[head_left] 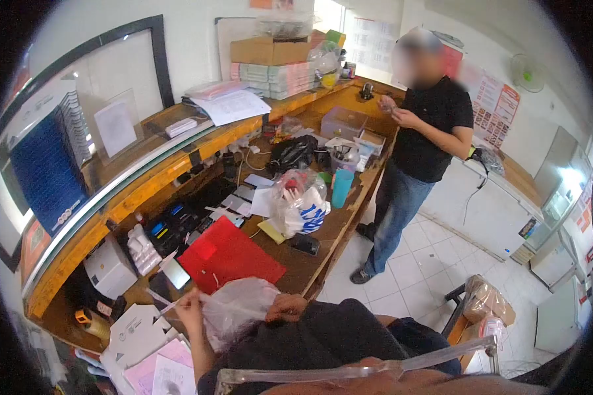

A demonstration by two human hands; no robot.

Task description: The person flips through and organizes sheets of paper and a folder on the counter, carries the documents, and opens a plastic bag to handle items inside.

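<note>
A translucent white plastic bag [234,319] lies over my lap at the desk's near edge, stretched between my two hands. My left hand [191,311] pinches its left part, and a thin pale strip sticks out past the fingers. On the bag's right side, my right hand [286,307] is closed on the plastic, its fingertips partly hidden. Just beyond the bag lies a red folder [229,253]. A phone with a lit screen [175,274] rests close to my left hand.
A stuffed clear bag [298,203], a teal cup [341,188] and a dark phone [305,245] sit farther along the wooden desk [323,263]. Papers [161,368] lie at my left. A person [435,125] in a black shirt stands beyond the desk, hands raised together.
</note>
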